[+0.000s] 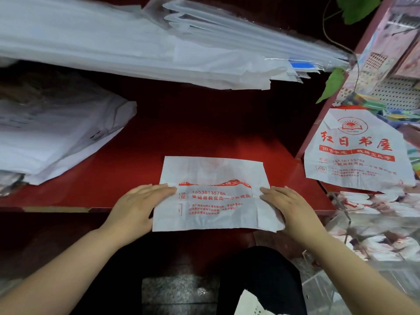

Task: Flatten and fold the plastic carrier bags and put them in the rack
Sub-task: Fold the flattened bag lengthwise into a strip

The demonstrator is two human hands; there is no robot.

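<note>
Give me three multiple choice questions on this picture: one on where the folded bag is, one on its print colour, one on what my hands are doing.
1. Where does the folded bag lie? A on the floor; B on the red shelf; C in a drawer.
2. Its print is: A red; B blue; C green.
3. The left hand and right hand: A hang idle; B clench fists; C press flat on the bag's sides.
Answers: B, the shelf shows under it; A, red lettering shows; C, both lie flat on its edges.
</note>
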